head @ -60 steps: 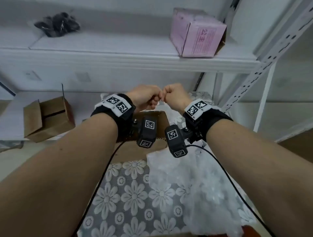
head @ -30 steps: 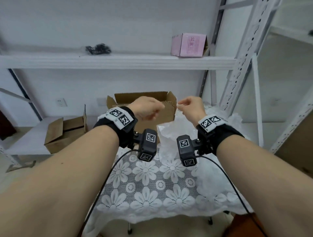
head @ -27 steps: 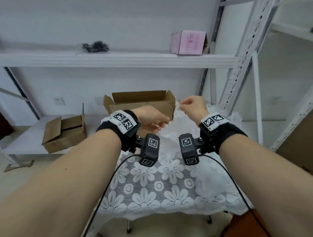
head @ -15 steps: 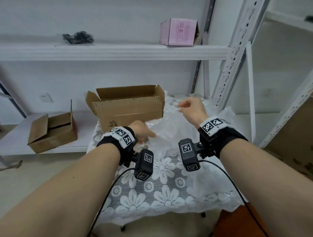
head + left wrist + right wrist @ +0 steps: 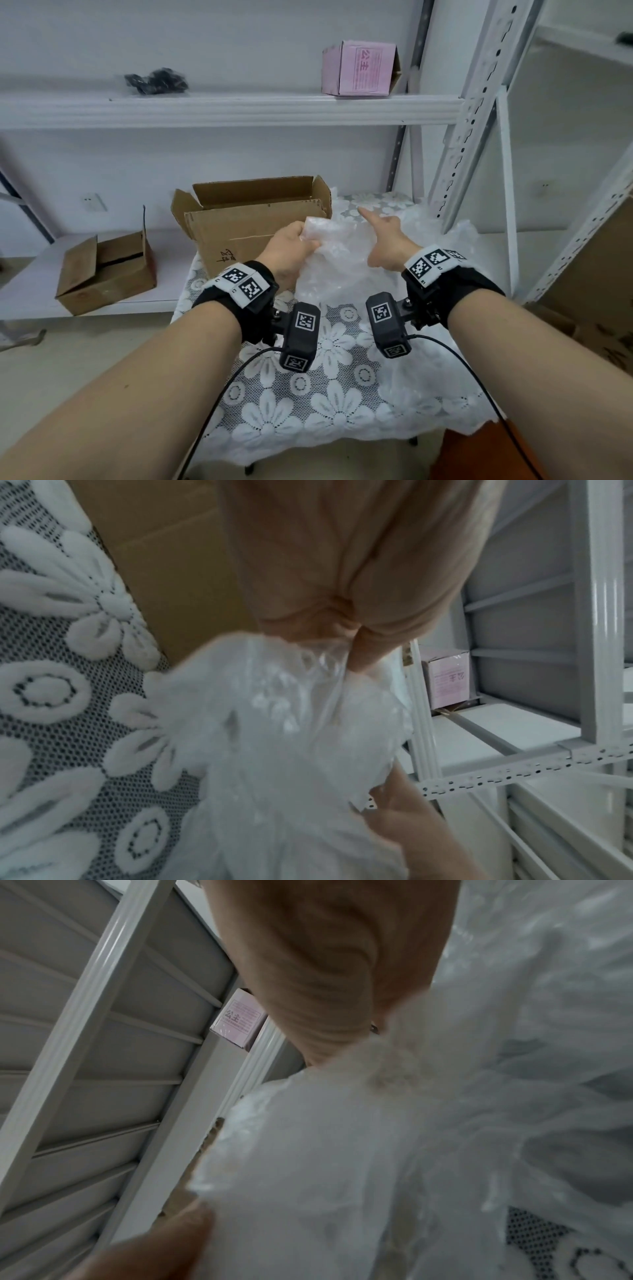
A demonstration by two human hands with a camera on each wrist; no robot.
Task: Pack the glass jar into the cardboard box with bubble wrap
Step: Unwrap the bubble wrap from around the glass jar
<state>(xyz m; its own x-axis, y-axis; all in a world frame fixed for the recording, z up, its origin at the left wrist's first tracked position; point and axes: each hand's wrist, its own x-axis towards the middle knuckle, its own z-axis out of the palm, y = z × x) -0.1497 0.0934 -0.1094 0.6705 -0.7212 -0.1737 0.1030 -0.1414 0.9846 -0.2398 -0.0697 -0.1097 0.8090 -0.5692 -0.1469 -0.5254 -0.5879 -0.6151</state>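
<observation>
we grip a bunched end of the bubble wrap [image 5: 342, 270] in the left hand [image 5: 291, 251], fingers curled round it. the right hand [image 5: 388, 240] lies on the wrap, forefinger straight; whether it grips, we cannot tell. the wrap is heaped on the lace-covered table [image 5: 308, 407], just right of the open cardboard box [image 5: 250, 222].

Bright even light, wide-angle distortion, blurred wrist views
</observation>
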